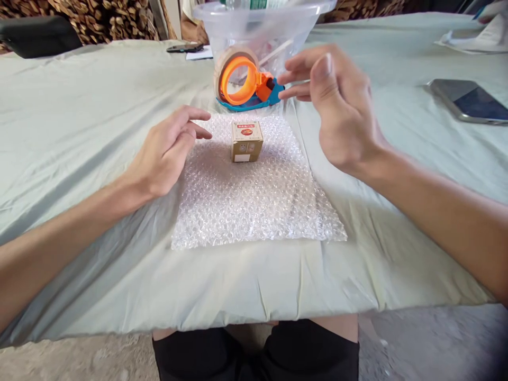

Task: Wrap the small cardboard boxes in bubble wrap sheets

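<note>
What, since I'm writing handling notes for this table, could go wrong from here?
The small box stands loose on the bubble wrap, so a tug on the sheet might tip it. The tape dispenser stands upright near the right hand; a knock could topple it.

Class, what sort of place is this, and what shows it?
Probably a shed or covered yard: stacked split wood behind, a rough grey floor below, and a cloth-covered table.

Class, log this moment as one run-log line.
left hand: open, empty; right hand: open, empty, near tape dispenser; small box: on bubble wrap
</note>
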`<state>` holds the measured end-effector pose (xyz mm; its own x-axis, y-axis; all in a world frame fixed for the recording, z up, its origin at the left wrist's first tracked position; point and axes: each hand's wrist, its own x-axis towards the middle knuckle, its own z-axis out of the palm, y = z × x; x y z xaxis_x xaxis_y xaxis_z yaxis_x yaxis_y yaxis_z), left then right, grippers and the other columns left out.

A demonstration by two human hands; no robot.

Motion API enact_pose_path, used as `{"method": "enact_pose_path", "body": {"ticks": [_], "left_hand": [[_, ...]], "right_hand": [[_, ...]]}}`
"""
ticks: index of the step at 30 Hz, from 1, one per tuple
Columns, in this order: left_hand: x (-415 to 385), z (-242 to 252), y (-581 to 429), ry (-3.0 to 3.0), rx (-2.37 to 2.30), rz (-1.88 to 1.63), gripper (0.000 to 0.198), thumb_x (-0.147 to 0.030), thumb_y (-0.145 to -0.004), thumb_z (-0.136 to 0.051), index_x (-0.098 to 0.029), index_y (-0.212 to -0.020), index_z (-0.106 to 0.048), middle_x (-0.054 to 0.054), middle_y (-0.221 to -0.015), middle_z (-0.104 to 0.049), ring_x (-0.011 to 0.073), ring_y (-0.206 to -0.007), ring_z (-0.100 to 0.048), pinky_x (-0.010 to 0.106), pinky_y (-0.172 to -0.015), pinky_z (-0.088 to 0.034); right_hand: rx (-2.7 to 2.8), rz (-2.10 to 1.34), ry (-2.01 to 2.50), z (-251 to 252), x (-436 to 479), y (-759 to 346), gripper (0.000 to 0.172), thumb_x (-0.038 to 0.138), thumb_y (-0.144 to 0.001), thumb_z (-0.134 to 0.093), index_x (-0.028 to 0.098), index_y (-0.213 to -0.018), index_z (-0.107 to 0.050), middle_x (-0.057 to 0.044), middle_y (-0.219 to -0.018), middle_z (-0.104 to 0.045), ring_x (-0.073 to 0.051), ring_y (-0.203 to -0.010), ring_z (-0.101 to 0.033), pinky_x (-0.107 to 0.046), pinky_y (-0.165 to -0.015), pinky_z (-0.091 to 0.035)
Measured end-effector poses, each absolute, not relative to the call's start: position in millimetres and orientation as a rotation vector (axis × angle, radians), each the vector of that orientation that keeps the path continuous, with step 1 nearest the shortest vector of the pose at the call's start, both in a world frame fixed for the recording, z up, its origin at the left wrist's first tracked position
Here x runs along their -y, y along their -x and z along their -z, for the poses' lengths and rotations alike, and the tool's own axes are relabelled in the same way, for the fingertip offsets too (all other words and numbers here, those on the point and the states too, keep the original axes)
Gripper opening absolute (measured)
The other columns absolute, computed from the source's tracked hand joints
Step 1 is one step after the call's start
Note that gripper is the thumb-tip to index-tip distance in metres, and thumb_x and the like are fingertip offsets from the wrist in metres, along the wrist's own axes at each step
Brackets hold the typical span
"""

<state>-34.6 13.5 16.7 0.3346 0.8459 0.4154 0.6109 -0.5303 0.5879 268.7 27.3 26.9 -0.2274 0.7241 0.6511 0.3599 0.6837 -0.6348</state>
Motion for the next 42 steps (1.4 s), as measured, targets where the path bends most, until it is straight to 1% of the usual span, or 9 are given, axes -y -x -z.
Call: {"method": "enact_pose_path", "body": {"ticks": [5,9,13,19,24,29,33,36,42], "left_hand": [[-15.7,-13.8,36.4,-2.422,-1.29,-0.936,0.043,-0.03,-0.107,-0.053,-0.023,-0.147,-0.067,0.006,-0.134,-0.086,0.0271,-0.133,-0.08,0.045,-0.115,-0.06],[-22.1,-10.0,41.6,-2.5,-1.27,-0.931,0.044,-0.023,-0.105,-0.05,-0.029,-0.144,-0.07,0.002,-0.134,-0.086,0.0258,-0.133,-0.081,0.044,-0.116,-0.063],[-23.5,-8.9,42.6,-2.515,-1.345,-0.93,0.046,-0.02,-0.105,-0.049,-0.028,-0.145,-0.07,0.005,-0.135,-0.086,0.0264,-0.13,-0.081,0.042,-0.106,-0.066],[-18.2,-11.1,39.1,-2.499,-1.431,-0.939,0.043,-0.023,-0.103,-0.054,-0.028,-0.141,-0.072,0.006,-0.137,-0.085,0.0278,-0.13,-0.081,0.037,-0.097,-0.067],[-15.8,-12.3,37.1,-2.483,-1.433,-0.933,0.039,-0.029,-0.102,-0.058,-0.03,-0.138,-0.074,0.006,-0.135,-0.085,0.0296,-0.126,-0.082,0.041,-0.1,-0.068],[-15.5,-13.4,36.8,-2.456,-1.457,-0.908,0.037,-0.027,-0.103,-0.059,-0.03,-0.135,-0.076,0.007,-0.139,-0.085,0.0308,-0.128,-0.081,0.043,-0.104,-0.067],[-16.2,-13.6,37.2,-2.449,-1.432,-0.924,0.04,-0.025,-0.107,-0.05,-0.027,-0.138,-0.075,0.008,-0.137,-0.086,0.0289,-0.128,-0.082,0.044,-0.108,-0.064],[-18.6,-12.9,39.3,-2.464,-1.408,-0.915,0.036,-0.029,-0.109,-0.05,-0.03,-0.136,-0.075,0.005,-0.135,-0.086,0.03,-0.129,-0.082,0.046,-0.113,-0.063],[-23.7,-15.0,44.0,-2.396,-1.387,-0.936,0.033,-0.032,-0.104,-0.056,-0.032,-0.129,-0.078,0.004,-0.131,-0.088,0.0291,-0.122,-0.083,0.045,-0.11,-0.067]], "right_hand": [[2.052,-0.541,0.84,-20.4,-25.0,-265.9,0.044,0.078,-0.108,-0.068,0.043,-0.135,-0.072,-0.001,-0.156,-0.074,-0.033,-0.151,-0.067,-0.054,-0.134,-0.052],[2.083,-0.555,0.867,-16.4,-28.5,-270.6,0.045,0.078,-0.113,-0.055,0.047,-0.14,-0.075,0.001,-0.156,-0.075,-0.037,-0.151,-0.068,-0.059,-0.137,-0.049],[2.049,-0.52,0.821,-15.8,-35.5,-278.9,0.042,0.08,-0.115,-0.047,0.058,-0.134,-0.077,0.007,-0.143,-0.079,-0.033,-0.147,-0.07,-0.053,-0.132,-0.055],[2.07,-0.467,0.977,-22.3,-28.7,-272.9,0.068,0.098,-0.104,-0.044,0.039,-0.112,-0.078,-0.002,-0.132,-0.081,-0.039,-0.134,-0.072,-0.057,-0.128,-0.054],[2.079,-0.461,1.06,-27.3,-21.6,-269.7,0.074,0.105,-0.098,-0.043,0.038,-0.104,-0.074,-0.003,-0.126,-0.081,-0.042,-0.132,-0.07,-0.062,-0.124,-0.052],[2.086,-0.445,1.036,-27.8,-23.9,-272.4,0.07,0.1,-0.102,-0.046,0.037,-0.107,-0.076,-0.005,-0.126,-0.081,-0.04,-0.127,-0.072,-0.058,-0.119,-0.055],[2.099,-0.51,0.93,-23.5,-24.5,-270.6,0.049,0.079,-0.11,-0.062,0.039,-0.136,-0.072,-0.006,-0.144,-0.077,-0.035,-0.132,-0.073,-0.052,-0.122,-0.055],[2.132,-0.539,0.875,-18.1,-23.3,-266.1,0.042,0.065,-0.112,-0.068,0.039,-0.145,-0.067,-0.005,-0.153,-0.074,-0.032,-0.141,-0.072,-0.049,-0.125,-0.056],[2.115,-0.581,0.884,-13.4,-24.2,-264.8,0.043,0.07,-0.115,-0.061,0.041,-0.145,-0.068,-0.002,-0.163,-0.07,-0.035,-0.153,-0.066,-0.053,-0.133,-0.05]]}}
